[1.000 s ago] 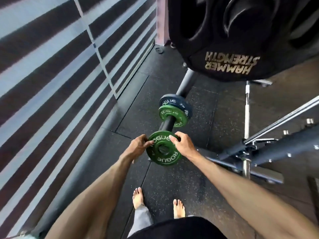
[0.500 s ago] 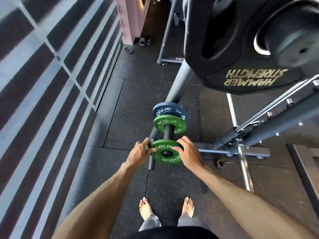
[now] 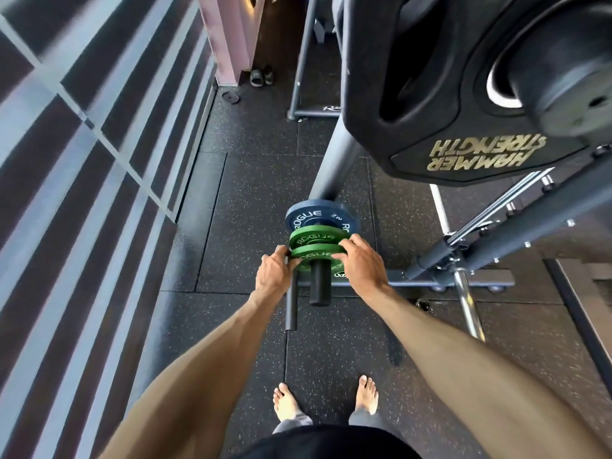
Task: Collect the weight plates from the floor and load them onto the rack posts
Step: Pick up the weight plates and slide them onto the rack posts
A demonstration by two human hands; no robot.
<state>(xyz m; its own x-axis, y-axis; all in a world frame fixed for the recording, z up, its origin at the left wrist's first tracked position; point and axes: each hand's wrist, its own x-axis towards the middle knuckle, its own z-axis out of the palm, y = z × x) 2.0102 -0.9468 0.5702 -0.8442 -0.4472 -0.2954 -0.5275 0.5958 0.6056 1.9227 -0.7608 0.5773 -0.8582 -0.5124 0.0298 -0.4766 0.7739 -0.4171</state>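
Note:
A small green Rogue plate (image 3: 316, 255) sits on a black rack post (image 3: 319, 284), pushed up against a second green plate (image 3: 314, 237). Behind those is a larger blue Rogue plate (image 3: 318, 216) on the same post. My left hand (image 3: 275, 273) grips the near green plate's left edge. My right hand (image 3: 359, 263) holds its right edge, fingers over the rim. The post's free end sticks out toward me below the plates. A thinner black peg (image 3: 291, 303) runs beside it on the left.
A big black Hammer Strength plate (image 3: 463, 150) hangs close overhead at the upper right. The rack's grey upright (image 3: 334, 167) and base bars (image 3: 463, 279) stand to the right. A striped wall (image 3: 82, 193) runs along the left. Sandals (image 3: 261, 76) lie far back. My bare feet stand on rubber flooring (image 3: 331, 342).
Both hands have slid the near green plate along the post, from its free end until it rests against the other green plate. My view has pulled back and up.

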